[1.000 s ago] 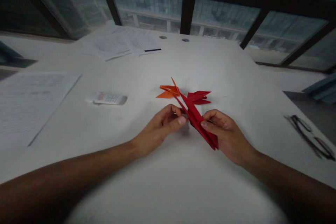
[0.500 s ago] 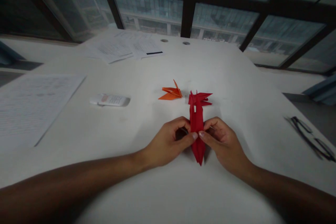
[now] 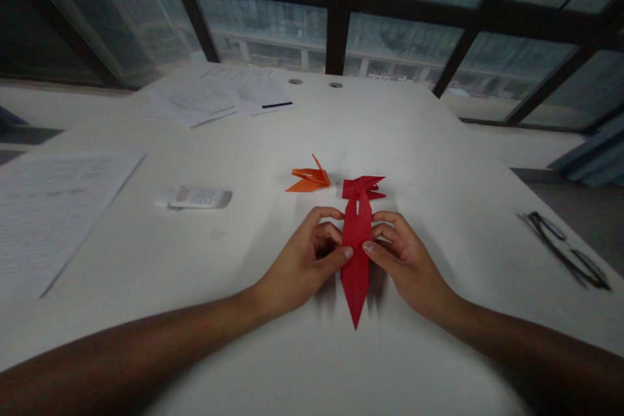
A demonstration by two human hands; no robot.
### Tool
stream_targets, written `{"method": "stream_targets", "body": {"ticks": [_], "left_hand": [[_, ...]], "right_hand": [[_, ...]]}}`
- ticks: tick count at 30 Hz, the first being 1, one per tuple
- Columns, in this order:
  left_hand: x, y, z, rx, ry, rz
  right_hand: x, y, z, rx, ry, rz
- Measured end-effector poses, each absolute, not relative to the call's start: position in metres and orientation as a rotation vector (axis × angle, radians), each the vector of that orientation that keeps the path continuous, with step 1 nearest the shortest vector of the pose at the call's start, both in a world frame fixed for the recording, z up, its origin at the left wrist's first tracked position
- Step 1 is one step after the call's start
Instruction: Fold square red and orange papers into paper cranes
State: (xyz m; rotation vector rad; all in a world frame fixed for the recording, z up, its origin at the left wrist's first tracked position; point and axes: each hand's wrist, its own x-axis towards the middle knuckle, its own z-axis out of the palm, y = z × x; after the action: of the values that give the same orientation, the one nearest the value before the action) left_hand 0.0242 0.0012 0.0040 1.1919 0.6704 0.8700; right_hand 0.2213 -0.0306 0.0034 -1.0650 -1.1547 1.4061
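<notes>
Between my two hands is a long piece of folded red origami paper (image 3: 356, 260), with one sharp point toward me and a slit between narrow tips at the far end. My left hand (image 3: 316, 253) pinches its left edge, thumb on top and fingers curled at the side. On the opposite edge, my right hand (image 3: 397, 253) grips it the same way. Just beyond lies a smaller folded red paper figure (image 3: 350, 189), partly covered by the held paper's tips. An orange folded paper figure (image 3: 312, 180) rests to its left.
A white tube-like container (image 3: 197, 197) lies left of the hands. Printed sheets (image 3: 63, 208) cover the left side, with more papers (image 3: 209, 96) at the back. Black-framed glasses (image 3: 568, 250) lie near the right edge of the white table (image 3: 292, 364). Windows stand behind.
The held red paper has turned so a flat, wider face with a single near point shows, where narrow layered folds showed before. My fingers have spread slightly along its edges. The view has shifted a little.
</notes>
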Motion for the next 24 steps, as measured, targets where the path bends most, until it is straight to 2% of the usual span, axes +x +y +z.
{"method": "stream_targets", "body": {"ticks": [13,24], "left_hand": [[0.017,0.0,0.004,1.356,0.764,0.866],[0.014,0.003,0.011,1.527,0.795,0.695]], "right_hand": [[0.228,-0.032,-0.001,-1.091,-1.25,1.363],[0.232,-0.032,-0.006,-1.006,-1.247,1.38]]}}
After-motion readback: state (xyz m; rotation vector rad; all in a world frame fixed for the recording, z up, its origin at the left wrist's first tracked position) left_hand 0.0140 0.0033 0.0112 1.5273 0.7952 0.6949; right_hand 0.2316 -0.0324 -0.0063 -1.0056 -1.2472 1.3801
